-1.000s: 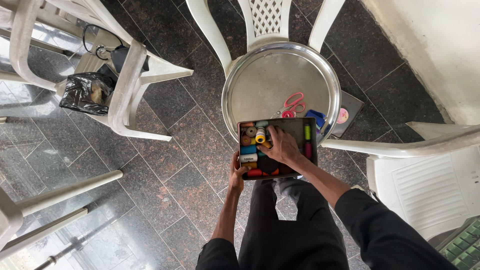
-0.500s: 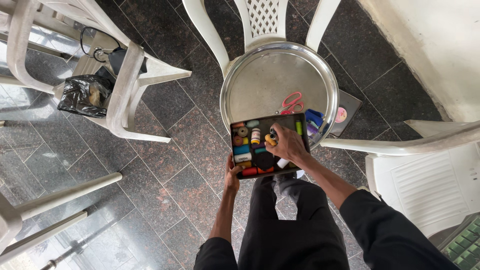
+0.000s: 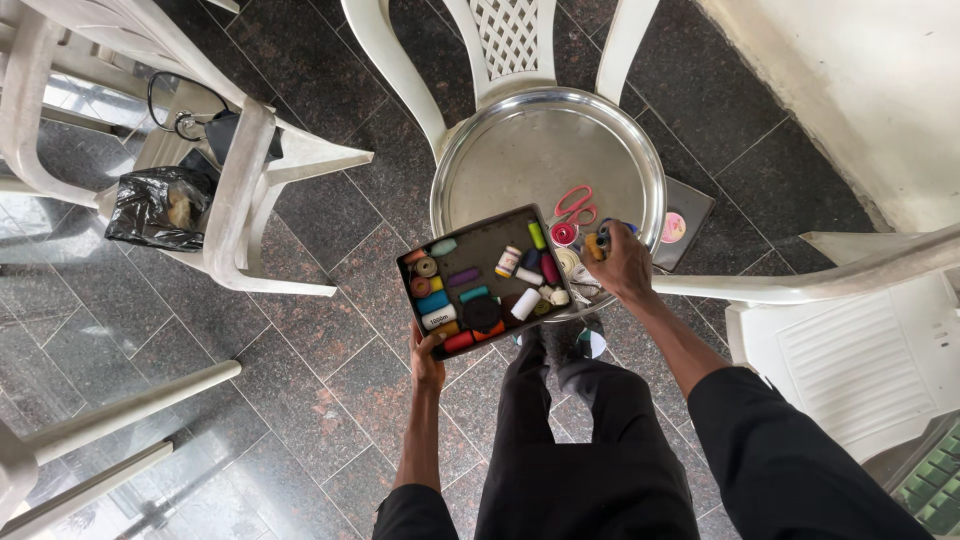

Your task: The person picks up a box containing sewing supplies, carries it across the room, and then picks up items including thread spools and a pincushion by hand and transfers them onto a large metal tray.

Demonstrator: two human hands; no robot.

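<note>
A scene is viewed from above, looking down at a person in black clothing standing over a dark speckled stone floor [image 3: 330,330]. A shallow dark rectangular tray [image 3: 487,247] filled with thread spools of many colours is held at its near left corner by the left hand [image 3: 427,360], whose fingers are curled around the edge. The tray is tilted and lies partly over the near rim of a large round steel platter [image 3: 520,150], which rests on the seat of a white plastic chair [image 3: 505,40].

The right hand [image 3: 625,265] is closed around a small orange-yellow spool [image 3: 594,246], held just past the tray's right end, above the platter's near right edge. Red-handled scissors [image 3: 575,205] lie on the platter just beside that hand.

A second white plastic chair [image 3: 240,170] is seen to the left, with a black plastic bag [image 3: 160,208] on it. A third white chair [image 3: 850,340] is seen to the right.
</note>
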